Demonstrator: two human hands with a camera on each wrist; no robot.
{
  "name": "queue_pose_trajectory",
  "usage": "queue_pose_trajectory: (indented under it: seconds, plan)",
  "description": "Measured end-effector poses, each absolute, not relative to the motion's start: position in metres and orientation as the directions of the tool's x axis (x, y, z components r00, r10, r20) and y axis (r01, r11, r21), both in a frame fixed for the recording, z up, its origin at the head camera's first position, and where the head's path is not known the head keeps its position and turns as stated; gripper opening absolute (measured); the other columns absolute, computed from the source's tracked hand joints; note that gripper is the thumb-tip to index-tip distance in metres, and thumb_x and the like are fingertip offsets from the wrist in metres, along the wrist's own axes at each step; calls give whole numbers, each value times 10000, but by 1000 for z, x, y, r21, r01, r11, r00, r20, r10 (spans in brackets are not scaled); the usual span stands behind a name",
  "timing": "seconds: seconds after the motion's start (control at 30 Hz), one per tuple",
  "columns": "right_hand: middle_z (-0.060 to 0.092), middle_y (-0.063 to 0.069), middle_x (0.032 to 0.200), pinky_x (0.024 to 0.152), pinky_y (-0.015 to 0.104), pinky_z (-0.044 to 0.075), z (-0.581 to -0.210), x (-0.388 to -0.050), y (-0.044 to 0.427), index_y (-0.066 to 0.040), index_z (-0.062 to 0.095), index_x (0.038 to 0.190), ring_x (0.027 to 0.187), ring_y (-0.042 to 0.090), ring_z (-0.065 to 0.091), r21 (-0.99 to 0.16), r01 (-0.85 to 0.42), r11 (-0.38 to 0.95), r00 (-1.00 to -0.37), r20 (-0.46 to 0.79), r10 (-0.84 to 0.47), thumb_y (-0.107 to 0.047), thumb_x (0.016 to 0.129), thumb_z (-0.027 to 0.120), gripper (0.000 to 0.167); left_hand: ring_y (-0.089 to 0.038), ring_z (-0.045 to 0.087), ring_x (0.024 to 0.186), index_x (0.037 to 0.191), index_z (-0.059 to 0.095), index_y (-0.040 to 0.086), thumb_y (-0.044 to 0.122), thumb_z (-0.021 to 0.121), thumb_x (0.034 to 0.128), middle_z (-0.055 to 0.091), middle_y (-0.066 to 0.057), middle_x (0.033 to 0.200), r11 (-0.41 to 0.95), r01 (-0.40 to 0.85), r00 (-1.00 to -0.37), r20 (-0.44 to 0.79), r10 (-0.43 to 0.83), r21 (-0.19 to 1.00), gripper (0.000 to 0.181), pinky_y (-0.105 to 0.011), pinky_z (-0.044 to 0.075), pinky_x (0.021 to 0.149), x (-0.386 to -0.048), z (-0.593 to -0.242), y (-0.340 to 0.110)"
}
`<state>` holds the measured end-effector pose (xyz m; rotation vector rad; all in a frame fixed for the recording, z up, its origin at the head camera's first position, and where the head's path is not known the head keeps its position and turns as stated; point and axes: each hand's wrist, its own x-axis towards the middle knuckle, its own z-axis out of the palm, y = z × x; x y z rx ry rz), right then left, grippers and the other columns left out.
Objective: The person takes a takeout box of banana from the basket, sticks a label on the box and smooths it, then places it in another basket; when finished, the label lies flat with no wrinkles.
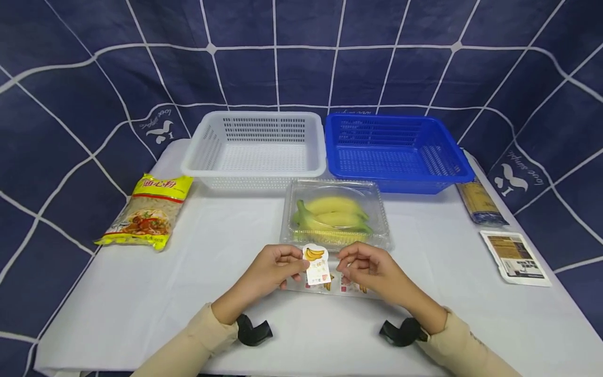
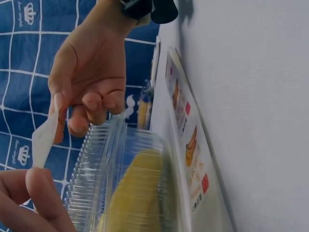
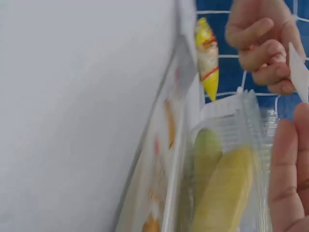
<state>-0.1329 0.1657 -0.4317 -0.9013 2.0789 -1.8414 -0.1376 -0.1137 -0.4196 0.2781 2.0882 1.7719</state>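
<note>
My left hand (image 1: 278, 264) pinches a small white banana sticker (image 1: 319, 269) between thumb and fingers. In the head view my right hand (image 1: 372, 267) is just right of the sticker, a narrow gap between them, its fingers loosely bent. A sheet with more banana stickers (image 1: 348, 285) lies below both hands, partly covered by them. Just beyond sits a clear plastic clamshell box (image 1: 383, 230) with bananas (image 1: 330, 214) inside. From the left wrist the sticker (image 2: 44, 140) appears nearly edge-on, and the right hand (image 2: 94, 72) shows behind it.
A white basket (image 1: 254, 173) and a blue basket (image 1: 400, 186) stand side by side at the back. On the left lies a yellow-ended food bag (image 1: 148, 212). A brown packet (image 1: 480, 204) and a flat white-edged pouch (image 1: 515, 256) lie along the right edge.
</note>
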Motion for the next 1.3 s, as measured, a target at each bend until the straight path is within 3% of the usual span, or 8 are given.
queue_pose_trajectory:
  seconds: [0.07,0.17,0.33,0.67,0.83,0.97,1.2,1.3]
  plan:
    - [664,324,1082,775,346,668,-432,-137,164,216,535,1292,894,143,732,-979,-199,-43,-779,184,-599,112,1016,608,304,-103,655,695,1103,702,-91,100,732,995,756,-79,830,184,-96,-902,-164,399,978,222,-189,450,504,-138,-418,-113]
    - [689,190,1122,826,369,668,-434,-140,161,202,472,1350,927,148,738,-987,-115,-111,-771,159,-616,74,1039,609,363,-123,649,685,1108,703,-93,100,734,992,759,-146,853,187,-98,-900,-167,404,978,227,-189,443,500,-139,-418,-112]
    - [702,41,1131,816,367,670,-436,-142,160,184,462,1310,935,127,730,-980,-130,-152,-778,195,-597,71,1049,613,322,-131,634,673,1117,707,-92,103,735,985,752,-142,846,182,-92,-892,-162,422,979,236,-192,437,500,-141,-417,-108]
    - [732,22,1111,782,324,662,-437,-142,158,181,612,1241,932,125,739,-987,-156,-46,-815,154,-559,70,1030,636,239,-130,662,683,1126,718,-95,107,734,987,764,-60,846,191,-68,-885,-147,442,979,246,-190,436,496,-141,-417,-105]
    - [755,-33,1095,785,313,659,-436,-138,159,179,655,1177,935,118,753,-978,-207,-33,-845,195,-498,73,1020,661,189,-113,716,720,1202,753,-75,148,746,1001,800,-195,951,201,-72,-877,-158,453,977,299,-203,473,508,-140,-413,-107]
    - [755,-64,1105,798,287,655,-433,-137,164,175,678,1120,950,102,753,-951,-307,-44,-852,295,-432,103,997,680,142,-142,759,791,1292,749,-42,148,716,1027,815,-163,1034,231,-37,-883,-140,449,972,327,-260,553,541,-143,-405,-115]
    - [768,-60,1088,752,268,652,-424,-142,183,118,720,1086,886,80,747,-889,-450,-90,-818,451,-357,147,989,671,112,-326,726,845,1341,708,-26,68,684,1016,792,-156,1021,302,200,-956,118,268,932,339,-258,585,665,-176,-400,-140]
    - [771,-52,1050,691,263,645,-420,-146,191,111,726,1073,790,84,739,-869,-491,-58,-813,481,-327,163,976,676,121,-303,711,972,1453,624,-13,82,673,1044,759,-184,1169,312,208,-968,148,204,927,423,-253,580,776,-203,-409,-154]
